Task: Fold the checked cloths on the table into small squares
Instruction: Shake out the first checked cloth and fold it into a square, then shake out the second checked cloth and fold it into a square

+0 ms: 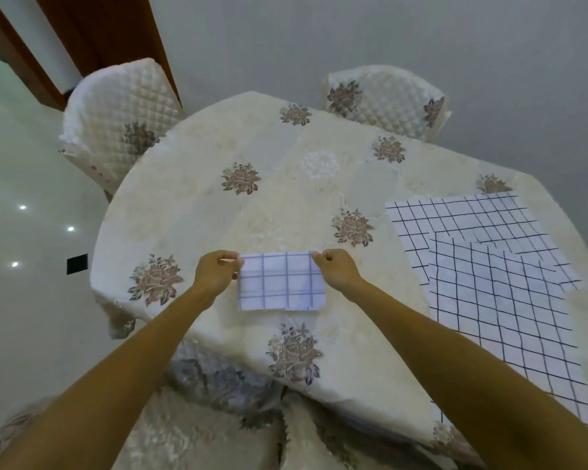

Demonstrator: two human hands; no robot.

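Item: folded checked cloth (pixel 280 281), small rectangle, lying flat at table (pixel 197 205) centre. Left hand (pixel 216 271) at its 9 o'clock, fingers curled, pinching the far left corner. Right hand (pixel 336 269) at its 3 o'clock, pinching the far right corner. Both forearms extended, roughly symmetrical. Unfolded checked cloths (pixel 496 286), overlapping, at 3 o'clock on table.

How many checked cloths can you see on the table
3: a folded cloth pinched in both hands at the near edge, and two flat cloths overlapping at right, far one, near one. More may lie underneath.
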